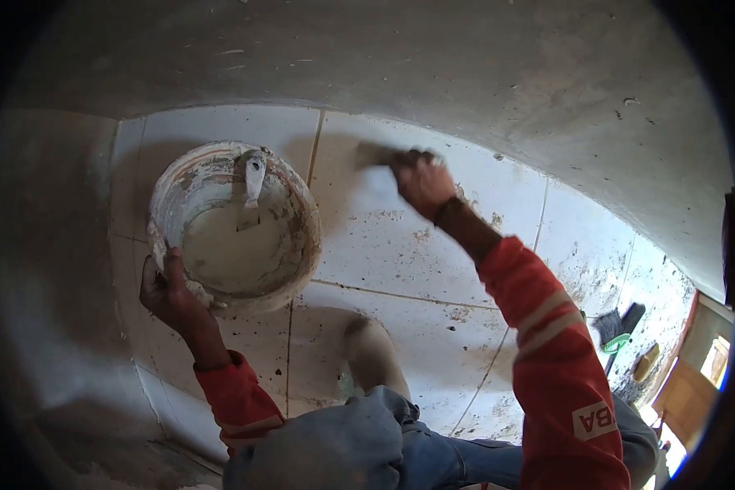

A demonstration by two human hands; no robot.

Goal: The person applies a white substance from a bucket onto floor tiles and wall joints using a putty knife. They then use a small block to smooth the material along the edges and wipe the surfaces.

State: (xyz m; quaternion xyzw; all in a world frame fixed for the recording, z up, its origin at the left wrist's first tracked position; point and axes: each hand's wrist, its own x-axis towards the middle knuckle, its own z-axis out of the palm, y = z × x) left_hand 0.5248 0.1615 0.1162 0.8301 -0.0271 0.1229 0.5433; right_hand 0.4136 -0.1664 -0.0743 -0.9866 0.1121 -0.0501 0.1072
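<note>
A round bucket [304, 273], its rim crusted with plaster, holds a pale wet mix [229, 249]. My left hand [174, 298] grips the near left rim, thumb inside the wall. Leaning against the far inner wall is a putty knife [254, 178] with a pale handle, its blade down by the mix. To the right of the bucket and apart from it, my right hand [425, 184] is closed on a flat-bladed scraper [374, 155]. Motion smears the scraper, and the fingers cover its handle.
White floor tiles [367, 253] carry crumbs and dirt smears. A grey plastered wall [433, 65] runs along the far side, another wall [57, 245] at left. At right lie a dark brush-like thing with a green part [616, 343] and a yellowish object [646, 363].
</note>
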